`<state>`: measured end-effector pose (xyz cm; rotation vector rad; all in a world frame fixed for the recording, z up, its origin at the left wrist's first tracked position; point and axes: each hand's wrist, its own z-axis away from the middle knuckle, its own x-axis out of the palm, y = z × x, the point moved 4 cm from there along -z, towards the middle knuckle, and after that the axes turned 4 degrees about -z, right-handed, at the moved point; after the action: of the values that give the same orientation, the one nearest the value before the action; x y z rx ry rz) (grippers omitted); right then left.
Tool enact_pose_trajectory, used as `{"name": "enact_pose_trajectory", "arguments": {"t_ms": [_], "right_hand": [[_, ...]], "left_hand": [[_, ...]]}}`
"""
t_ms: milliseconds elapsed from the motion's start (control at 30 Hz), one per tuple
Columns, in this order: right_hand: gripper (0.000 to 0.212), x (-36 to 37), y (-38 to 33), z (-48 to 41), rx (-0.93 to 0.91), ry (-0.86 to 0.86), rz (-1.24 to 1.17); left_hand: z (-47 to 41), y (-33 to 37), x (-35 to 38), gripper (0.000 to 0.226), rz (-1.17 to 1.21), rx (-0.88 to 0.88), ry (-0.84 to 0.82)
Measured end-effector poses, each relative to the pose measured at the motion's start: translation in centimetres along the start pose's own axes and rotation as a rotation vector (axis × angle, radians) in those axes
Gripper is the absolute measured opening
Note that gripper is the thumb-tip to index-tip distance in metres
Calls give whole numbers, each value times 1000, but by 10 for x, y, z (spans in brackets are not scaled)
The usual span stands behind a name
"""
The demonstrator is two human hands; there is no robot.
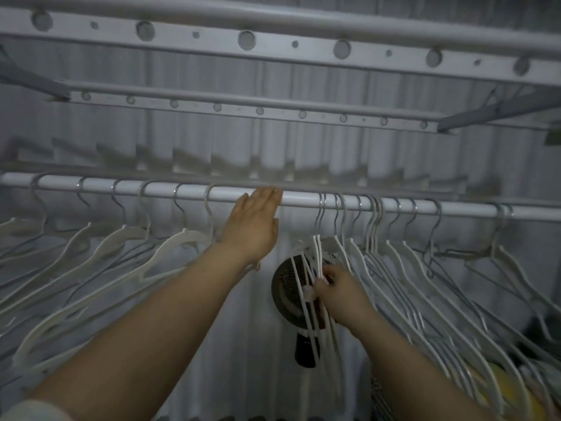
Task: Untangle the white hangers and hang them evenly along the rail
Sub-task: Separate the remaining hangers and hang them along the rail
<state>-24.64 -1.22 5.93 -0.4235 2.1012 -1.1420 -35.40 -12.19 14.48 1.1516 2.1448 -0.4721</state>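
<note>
A white rail (303,198) runs across the view at mid height. Several white hangers (170,247) hang spaced apart along its left half. On the right half more white hangers (394,262) crowd close together, some hooks touching. My left hand (253,226) reaches up with straight fingers whose tips lie on the rail in the gap between the two groups. Lower down, my right hand (337,291) grips the thin arms of the leftmost hangers of the crowded bunch (315,253), whose hooks still sit on the rail.
A small dark fan (288,287) sits behind the gripped hangers. Above, two grey perforated rack bars (249,109) cross the view in front of a pleated white curtain. Something yellow (501,387) lies at the lower right under the hangers.
</note>
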Motion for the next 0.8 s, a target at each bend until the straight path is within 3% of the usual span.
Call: {"name": "enact_pose_trajectory", "arguments": {"t_ms": [267,467,633,800], "right_hand": [[41,-85,38,-1,51,120,83],[40,-128,58,3,111,211,81],[38,-147,71,3,131,284,77],[41,-147,77,3,130,230,61]], "left_hand": [[-10,13,9,53,-27,-107,44],[-11,18,12,51,0,-135,112],[-13,14,11,48,-7,-101,77],[-3,24,8,42,104,-130,130]]}}
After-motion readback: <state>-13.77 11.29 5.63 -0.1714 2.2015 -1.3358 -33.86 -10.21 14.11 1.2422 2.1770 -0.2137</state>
